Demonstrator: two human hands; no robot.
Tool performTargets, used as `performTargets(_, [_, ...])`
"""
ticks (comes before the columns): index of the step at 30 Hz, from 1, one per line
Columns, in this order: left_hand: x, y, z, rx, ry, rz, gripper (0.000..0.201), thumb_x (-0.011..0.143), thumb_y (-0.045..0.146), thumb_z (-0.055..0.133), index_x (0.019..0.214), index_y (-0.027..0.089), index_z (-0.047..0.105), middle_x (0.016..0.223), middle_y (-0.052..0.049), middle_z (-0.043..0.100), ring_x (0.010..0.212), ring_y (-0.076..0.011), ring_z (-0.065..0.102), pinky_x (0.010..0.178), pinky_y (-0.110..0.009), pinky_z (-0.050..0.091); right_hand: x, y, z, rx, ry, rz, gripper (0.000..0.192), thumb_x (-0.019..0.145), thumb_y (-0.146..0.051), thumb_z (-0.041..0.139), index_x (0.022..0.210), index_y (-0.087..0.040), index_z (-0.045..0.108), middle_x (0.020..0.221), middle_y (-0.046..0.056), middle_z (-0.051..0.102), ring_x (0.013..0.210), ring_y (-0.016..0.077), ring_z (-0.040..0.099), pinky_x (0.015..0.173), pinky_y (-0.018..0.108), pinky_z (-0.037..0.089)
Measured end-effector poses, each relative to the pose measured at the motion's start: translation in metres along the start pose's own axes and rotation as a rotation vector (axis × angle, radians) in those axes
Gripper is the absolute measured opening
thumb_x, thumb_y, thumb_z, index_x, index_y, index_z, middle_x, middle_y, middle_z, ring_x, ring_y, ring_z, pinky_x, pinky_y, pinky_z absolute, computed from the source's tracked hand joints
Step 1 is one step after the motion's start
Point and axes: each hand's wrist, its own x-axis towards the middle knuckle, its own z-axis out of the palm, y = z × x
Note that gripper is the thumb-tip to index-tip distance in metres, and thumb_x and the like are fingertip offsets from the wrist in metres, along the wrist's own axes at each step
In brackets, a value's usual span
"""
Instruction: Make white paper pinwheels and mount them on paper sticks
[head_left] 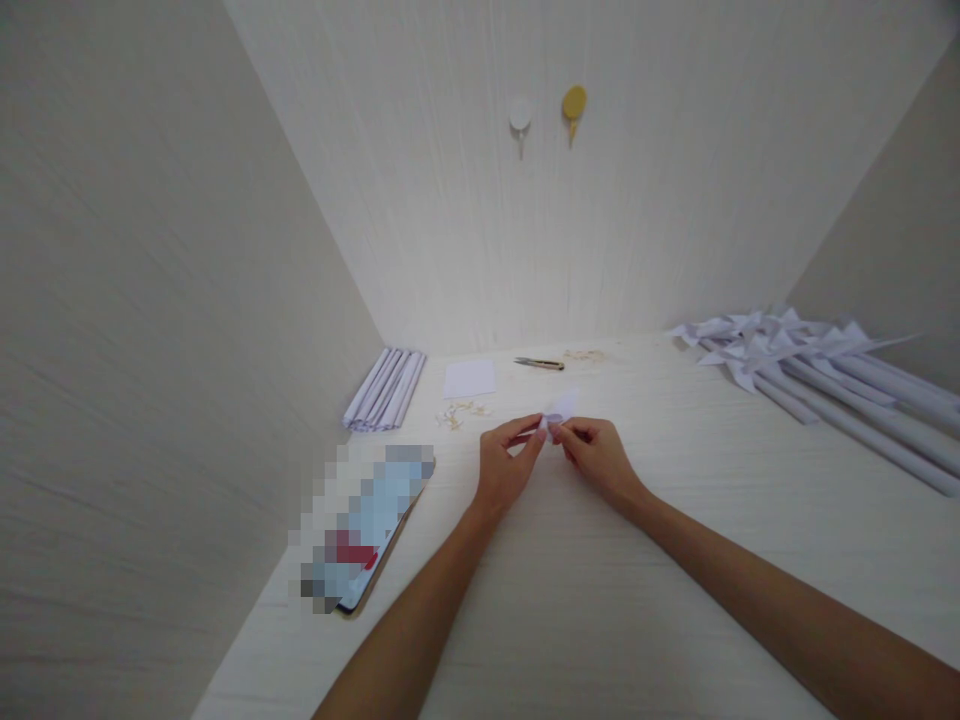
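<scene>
— White paper (559, 410), a small folded piece: who has it?
— Both hands. The left hand (506, 465) and right hand (596, 455) pinch it together at the fingertips, just above the desk (600, 600), mid-table.
— What lies around?
— Scissors (540, 363) and a paper square (470, 379) behind, paper rolls (386, 388) to the left, a phone (367, 530) nearer, pinwheels (810, 370) far right.
</scene>
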Motion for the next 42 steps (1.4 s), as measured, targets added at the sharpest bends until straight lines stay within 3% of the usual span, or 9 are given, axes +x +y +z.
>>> performTargets(8, [-0.001,0.0,0.001,0.033,-0.005,0.006,0.023,0.066,0.023,0.056,0.085,0.011,0.064,0.087,-0.01,0.066,0.076,-0.0173,0.061,0.067,-0.029,0.051,-0.001,-0.001,0.0,-0.027,0.035,0.019,0.033,0.068,-0.034,0.05,0.041,-0.015,0.047,0.035,-0.004,0.039,0.035,0.0074,0.034,0.037,0.02,0.026])
performTargets(12, [-0.001,-0.001,0.0,0.029,-0.023,0.022,0.023,0.068,0.023,0.055,0.087,0.013,0.064,0.086,-0.008,0.066,0.077,-0.0165,0.061,0.068,-0.028,0.051,-0.001,0.002,0.0,-0.027,-0.008,0.003,0.032,0.07,-0.035,0.047,0.045,-0.015,0.049,0.035,-0.005,0.039,0.034,0.0072,0.034,0.037,0.02,0.026])
performTargets(26, [-0.002,0.003,0.001,0.031,-0.037,0.029,0.023,0.067,0.023,0.055,0.086,0.016,0.065,0.086,-0.007,0.066,0.077,-0.0167,0.061,0.068,-0.029,0.05,0.001,0.004,-0.001,0.219,-0.131,0.166,0.035,0.07,-0.043,0.044,0.047,-0.017,0.046,0.03,-0.007,0.034,0.026,0.0054,0.025,0.029,0.019,0.019])
performTargets(33, [0.004,-0.002,0.0,-0.136,-0.034,-0.054,0.016,0.066,0.02,0.056,0.076,0.016,0.067,0.082,-0.005,0.066,0.077,-0.0151,0.059,0.07,-0.027,0.047,-0.003,-0.004,0.0,-0.182,0.106,-0.065,0.032,0.069,-0.034,0.048,0.043,-0.015,0.048,0.039,-0.003,0.042,0.039,0.0089,0.037,0.041,0.022,0.028])
performTargets(42, [0.008,-0.006,-0.002,-0.255,-0.013,-0.205,0.016,0.057,0.019,0.064,0.072,0.014,0.067,0.075,-0.005,0.067,0.071,-0.0153,0.06,0.069,-0.028,0.046,-0.003,-0.004,0.0,-0.189,0.054,-0.099,0.033,0.071,-0.031,0.046,0.041,-0.017,0.044,0.036,-0.004,0.039,0.037,0.0087,0.036,0.04,0.021,0.027])
